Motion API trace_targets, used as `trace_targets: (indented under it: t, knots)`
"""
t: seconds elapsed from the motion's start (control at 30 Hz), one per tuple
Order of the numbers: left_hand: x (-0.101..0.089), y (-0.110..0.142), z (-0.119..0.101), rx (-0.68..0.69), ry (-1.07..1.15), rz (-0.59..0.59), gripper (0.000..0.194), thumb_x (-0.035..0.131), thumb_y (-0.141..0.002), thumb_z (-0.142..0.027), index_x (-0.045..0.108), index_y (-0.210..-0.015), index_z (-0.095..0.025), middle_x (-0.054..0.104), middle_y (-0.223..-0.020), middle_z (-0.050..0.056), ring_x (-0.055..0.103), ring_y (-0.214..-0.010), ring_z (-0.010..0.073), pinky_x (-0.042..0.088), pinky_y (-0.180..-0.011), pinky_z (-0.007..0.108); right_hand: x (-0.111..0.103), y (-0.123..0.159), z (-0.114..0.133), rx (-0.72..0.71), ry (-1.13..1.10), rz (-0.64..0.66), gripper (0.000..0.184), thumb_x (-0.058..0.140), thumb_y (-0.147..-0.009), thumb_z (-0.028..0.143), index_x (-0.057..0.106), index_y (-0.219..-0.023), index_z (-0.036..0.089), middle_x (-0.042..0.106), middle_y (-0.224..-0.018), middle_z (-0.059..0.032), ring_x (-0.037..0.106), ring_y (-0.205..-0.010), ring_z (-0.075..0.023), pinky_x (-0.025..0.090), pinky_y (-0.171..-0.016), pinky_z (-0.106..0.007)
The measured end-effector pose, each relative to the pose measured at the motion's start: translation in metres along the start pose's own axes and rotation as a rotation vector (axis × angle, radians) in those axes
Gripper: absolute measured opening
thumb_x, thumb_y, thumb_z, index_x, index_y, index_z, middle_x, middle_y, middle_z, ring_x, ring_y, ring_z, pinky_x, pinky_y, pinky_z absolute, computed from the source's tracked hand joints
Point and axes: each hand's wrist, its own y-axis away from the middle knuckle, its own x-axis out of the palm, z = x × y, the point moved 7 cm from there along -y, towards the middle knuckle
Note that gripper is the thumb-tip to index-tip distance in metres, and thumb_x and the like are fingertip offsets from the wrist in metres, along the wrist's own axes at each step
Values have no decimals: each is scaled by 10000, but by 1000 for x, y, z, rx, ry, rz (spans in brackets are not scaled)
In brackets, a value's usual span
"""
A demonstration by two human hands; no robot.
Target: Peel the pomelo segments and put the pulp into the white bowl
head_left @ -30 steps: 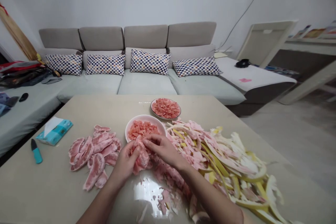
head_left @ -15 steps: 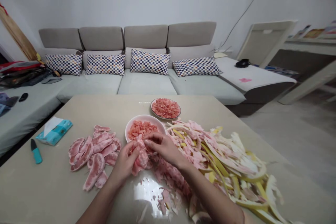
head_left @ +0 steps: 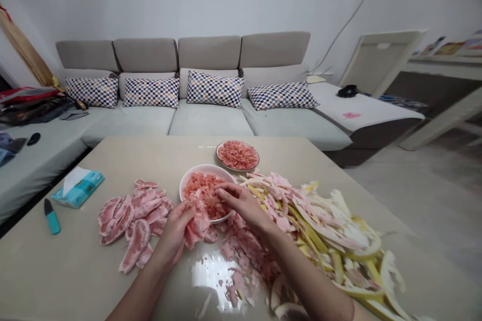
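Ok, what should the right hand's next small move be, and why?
Probably bring it to the ragged pink fruit segment and pull a piece loose: the left hand holds that segment at the near-left rim of the round white bowl, while the right hand hovers over the red fruit pulp inside.

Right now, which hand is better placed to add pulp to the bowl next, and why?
Probably the right hand: it reaches over the white bowl, while the left hand is occupied holding a fruit segment.
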Motion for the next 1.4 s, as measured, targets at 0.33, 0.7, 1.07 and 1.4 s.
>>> trace_targets:
  t: [0.33,0.7,1.07,1.4]
  knots:
    - [10,5,-6,-12,-43,5,336,711,-727,-412,639,-911,-141,579,-552,-32,452,-364,68,262,-329,166,33,24,50,-486,492,46,311,716,-786,298,670,-1091,259,662,-1084,-58,592,-1046,-218,466,-927,-373]
    - [11,5,-6,10,31,32,216,717,-743,-305,690,-872,-133,648,-664,4,536,-527,97,419,-539,199,21,21,48,-419,613,-119,181,513,-884,229,641,-758,206,658,-730,-38,580,-720,-190,459,-714,-319]
    - [8,1,0,-66,383,40,113,646,-820,-228,634,-898,-147,697,-951,68,650,-845,167,506,-777,277,2,5,22,-426,725,-133,142,548,-828,198,688,-846,209,696,-912,-70,628,-884,-228,478,-809,-364]
    - [13,0,1,-155,486,145,186,489,-904,-236,627,-931,-114,695,-960,126,649,-922,208,504,-852,352,-3,0,10,-411,810,-136,217,556,-804,178,673,-983,214,715,-977,-78,635,-918,-246,466,-835,-380]
